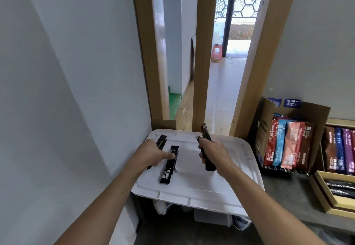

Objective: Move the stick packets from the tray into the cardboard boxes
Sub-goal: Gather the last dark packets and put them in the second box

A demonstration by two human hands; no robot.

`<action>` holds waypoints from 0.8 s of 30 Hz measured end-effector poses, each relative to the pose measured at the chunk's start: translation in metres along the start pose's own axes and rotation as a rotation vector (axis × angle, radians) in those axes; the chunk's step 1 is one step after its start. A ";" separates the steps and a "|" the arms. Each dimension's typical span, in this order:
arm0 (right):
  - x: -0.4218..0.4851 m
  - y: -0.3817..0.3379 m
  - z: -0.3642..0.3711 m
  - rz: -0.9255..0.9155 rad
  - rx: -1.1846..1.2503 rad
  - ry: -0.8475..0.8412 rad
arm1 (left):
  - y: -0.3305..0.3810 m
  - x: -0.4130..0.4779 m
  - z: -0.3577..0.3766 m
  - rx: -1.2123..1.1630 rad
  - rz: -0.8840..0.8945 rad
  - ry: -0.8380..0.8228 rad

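Observation:
A white tray (199, 191) lies in front of me. On it rests a black stick packet (169, 166) with white print. My left hand (155, 151) touches that packet's upper part with a fingertip and lies over a second black packet (161, 141) beside it. My right hand (214, 153) grips a bunch of black stick packets (206, 136), held nearly upright above the tray's right half. A cardboard box (315, 114) at the right holds coloured packets upright. A gold-rimmed box (318, 185) at the far right holds dark packets.
The grey wall runs close along the left. Wooden door posts (201, 71) stand just behind the tray, with a doorway onto a wooden floor. Another gold-rimmed box with purple and brown packets (342, 148) sits behind the near one. The boxes stand on a grey surface (284, 193).

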State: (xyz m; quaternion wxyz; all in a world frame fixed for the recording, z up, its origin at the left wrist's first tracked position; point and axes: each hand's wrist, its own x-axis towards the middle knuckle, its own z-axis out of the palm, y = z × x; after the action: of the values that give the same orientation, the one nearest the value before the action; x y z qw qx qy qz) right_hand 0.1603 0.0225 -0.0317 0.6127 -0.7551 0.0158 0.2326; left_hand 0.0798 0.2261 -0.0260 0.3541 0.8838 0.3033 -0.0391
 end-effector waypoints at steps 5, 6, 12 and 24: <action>0.006 0.005 0.005 -0.055 -0.091 0.003 | -0.006 -0.004 0.016 0.080 0.014 -0.066; 0.005 0.005 0.005 -0.058 -0.092 0.010 | -0.006 -0.003 0.015 0.041 0.010 -0.070; 0.007 0.003 -0.001 -0.075 -0.113 0.052 | -0.004 0.003 -0.012 -0.283 -0.023 0.049; 0.004 -0.008 0.011 -0.131 0.218 -0.137 | 0.008 -0.005 -0.002 -0.353 0.138 -0.202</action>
State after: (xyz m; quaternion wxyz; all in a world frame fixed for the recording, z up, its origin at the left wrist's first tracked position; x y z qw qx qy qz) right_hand 0.1631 0.0356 -0.0271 0.7047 -0.6658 -0.0502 0.2400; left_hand 0.0796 0.2201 -0.0187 0.5338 0.8184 0.2072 -0.0493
